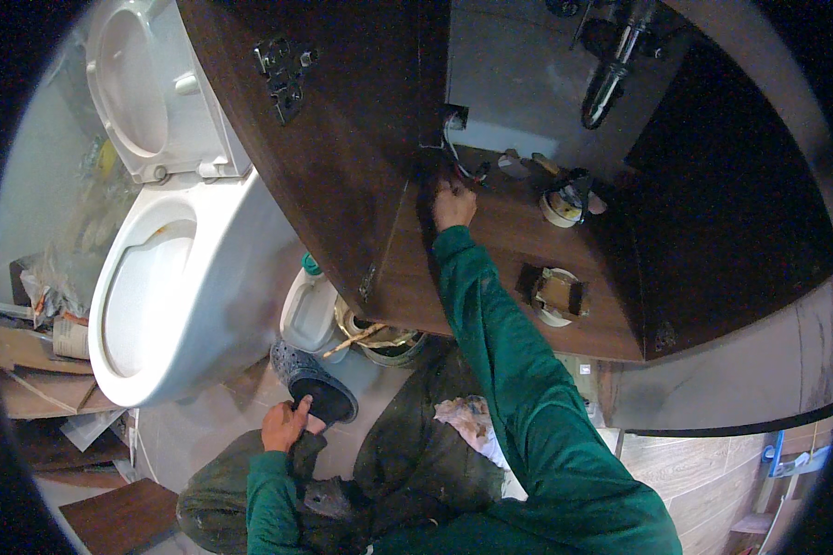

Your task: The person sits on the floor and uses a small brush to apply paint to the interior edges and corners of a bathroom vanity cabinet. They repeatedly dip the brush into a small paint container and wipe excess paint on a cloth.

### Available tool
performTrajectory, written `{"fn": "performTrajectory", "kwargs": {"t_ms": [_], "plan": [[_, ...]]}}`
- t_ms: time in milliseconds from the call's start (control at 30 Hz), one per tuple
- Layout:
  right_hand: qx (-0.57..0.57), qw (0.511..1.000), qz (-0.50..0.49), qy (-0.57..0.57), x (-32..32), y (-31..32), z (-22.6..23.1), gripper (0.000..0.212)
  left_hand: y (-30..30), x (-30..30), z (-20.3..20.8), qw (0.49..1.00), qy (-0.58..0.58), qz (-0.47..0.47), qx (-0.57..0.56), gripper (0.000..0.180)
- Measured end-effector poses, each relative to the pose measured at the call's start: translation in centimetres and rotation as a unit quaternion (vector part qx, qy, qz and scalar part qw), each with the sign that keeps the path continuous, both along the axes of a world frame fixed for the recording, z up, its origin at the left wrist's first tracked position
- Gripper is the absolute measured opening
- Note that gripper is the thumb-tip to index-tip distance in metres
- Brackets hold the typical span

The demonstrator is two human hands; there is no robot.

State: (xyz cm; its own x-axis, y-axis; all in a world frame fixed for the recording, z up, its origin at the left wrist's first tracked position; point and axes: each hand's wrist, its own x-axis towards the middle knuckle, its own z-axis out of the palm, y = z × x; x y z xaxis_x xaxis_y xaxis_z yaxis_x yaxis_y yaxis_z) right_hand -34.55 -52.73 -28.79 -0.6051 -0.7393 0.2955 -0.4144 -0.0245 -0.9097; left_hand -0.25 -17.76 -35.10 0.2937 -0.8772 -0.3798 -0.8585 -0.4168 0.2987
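Inside the dark brown cabinet (518,245), my right hand (454,205) reaches to the back left corner of the floor panel. Its fingers are closed and partly lost in shadow, so what they hold cannot be made out. Thin wires (455,153) hang from a hole in the back wall and end just above those fingers. Down at the lower left, my left hand (285,426) rests by my knee, index finger stretched toward a dark grey clog (317,384) on my foot. Nothing shows in that hand.
A chrome drain pipe (611,79) hangs at the back. A round container with a dark top (565,199) and a round cutout (557,296) are on the cabinet floor. The open door (324,139) stands beside a white toilet (148,296). A jug (307,310) and bucket (393,351) are below.
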Motion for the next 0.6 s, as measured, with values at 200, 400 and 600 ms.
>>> {"fn": "performTrajectory", "kwargs": {"t_ms": [200, 400, 600], "plan": [[0.008, 0.996, 0.048, -0.075, -0.2, 0.8, -0.4, 0.031, 0.6, 0.9, -1.4, 0.997, -0.006, -0.056, -0.046, 0.070], [-0.013, 0.992, 0.062, -0.108, -0.2, 2.2, 0.2, 0.028, 0.4, 0.7, -0.8, 0.997, 0.001, -0.049, -0.052, 0.070], [-0.069, 0.951, 0.123, -0.274, -1.5, 7.1, 3.9, 0.023, 0.1, -0.3, 0.5, 1.000, -0.004, -0.002, -0.020, 0.073]]}}
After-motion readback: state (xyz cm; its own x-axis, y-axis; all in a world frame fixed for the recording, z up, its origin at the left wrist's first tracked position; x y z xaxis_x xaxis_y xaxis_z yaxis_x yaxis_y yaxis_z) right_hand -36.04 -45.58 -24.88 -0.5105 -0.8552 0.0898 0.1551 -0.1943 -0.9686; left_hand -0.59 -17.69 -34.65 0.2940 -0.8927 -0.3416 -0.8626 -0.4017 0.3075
